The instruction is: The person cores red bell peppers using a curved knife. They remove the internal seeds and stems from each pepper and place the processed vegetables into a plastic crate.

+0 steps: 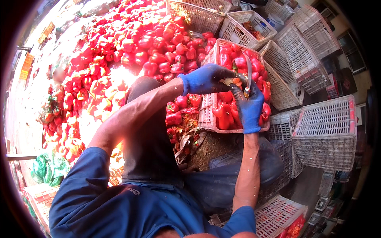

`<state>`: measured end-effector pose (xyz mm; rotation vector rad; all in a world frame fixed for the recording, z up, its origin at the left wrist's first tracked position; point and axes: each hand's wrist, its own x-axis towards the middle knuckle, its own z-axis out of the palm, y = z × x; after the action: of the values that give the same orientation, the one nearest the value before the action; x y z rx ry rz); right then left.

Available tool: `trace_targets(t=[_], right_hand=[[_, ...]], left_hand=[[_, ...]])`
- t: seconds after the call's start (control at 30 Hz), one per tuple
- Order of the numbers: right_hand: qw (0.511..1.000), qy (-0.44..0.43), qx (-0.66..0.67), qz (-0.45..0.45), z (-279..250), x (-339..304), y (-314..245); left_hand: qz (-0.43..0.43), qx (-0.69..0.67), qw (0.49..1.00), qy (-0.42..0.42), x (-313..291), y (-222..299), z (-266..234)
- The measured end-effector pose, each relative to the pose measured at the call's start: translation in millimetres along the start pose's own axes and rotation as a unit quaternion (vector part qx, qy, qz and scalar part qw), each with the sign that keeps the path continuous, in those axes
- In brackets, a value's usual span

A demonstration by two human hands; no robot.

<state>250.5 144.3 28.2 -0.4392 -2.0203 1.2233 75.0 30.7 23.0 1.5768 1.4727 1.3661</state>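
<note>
Over a pink plastic crate (206, 115) of red bell peppers (224, 115), my two hands meet in blue gloves with dark palms and fingers. My right hand (250, 109) is closed round a knife (249, 73), whose narrow curved blade points away from me. From the left reaches my left hand (206, 79), its fingers closed on a small pale-orange pepper piece (234, 81), which looks like a core. The fingertips of both hands are close together there, so their exact contact with the piece is partly hidden.
A large heap of red peppers (139, 43) spreads at the far left. Pepper scraps (188, 129) lie between my knee and the crate. Stacked plastic crates (325, 131) stand to the right, more (246, 29) behind. Another crate (278, 214) sits by my right elbow.
</note>
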Motion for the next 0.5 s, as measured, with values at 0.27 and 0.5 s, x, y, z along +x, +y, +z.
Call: trace_targets(t=[0.27,0.5], right_hand=[[0.975,-0.018,-0.198,-0.099,9.5,-8.2,-4.1],[0.989,0.076,-0.124,-0.041,-13.4,6.5,6.2]], left_hand=[[-0.031,0.07,0.996,0.035,-4.3,-16.1,16.0],[0.006,-0.071,0.987,0.144,-5.6,-12.7,-19.3]])
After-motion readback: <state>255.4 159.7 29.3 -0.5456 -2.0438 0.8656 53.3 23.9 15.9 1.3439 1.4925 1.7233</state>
